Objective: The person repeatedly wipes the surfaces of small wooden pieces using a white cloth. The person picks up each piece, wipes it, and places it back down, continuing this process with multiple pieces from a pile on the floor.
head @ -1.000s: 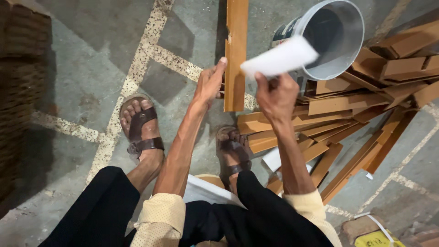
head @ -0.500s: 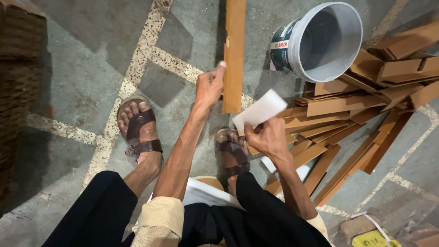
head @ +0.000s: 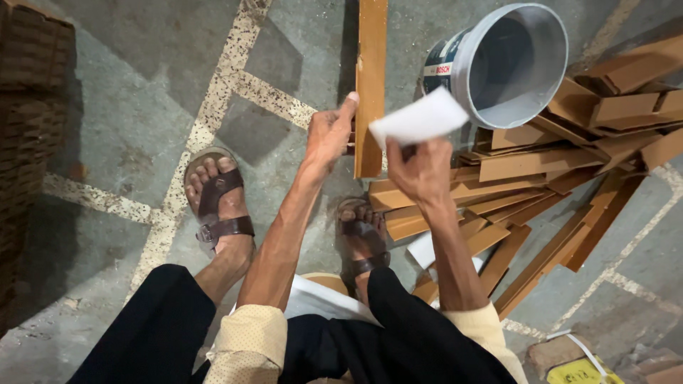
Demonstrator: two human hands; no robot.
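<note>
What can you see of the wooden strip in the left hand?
The wooden strip is a long, flat, narrow board of orange-brown wood with a lighter edge. It runs nearly straight up the picture, its far end cut off by the top edge and its near end square-cut. The left hand has its grip on the lower part, thumb along the strip's left side. Whether it rests on the concrete floor cannot be told.
</note>
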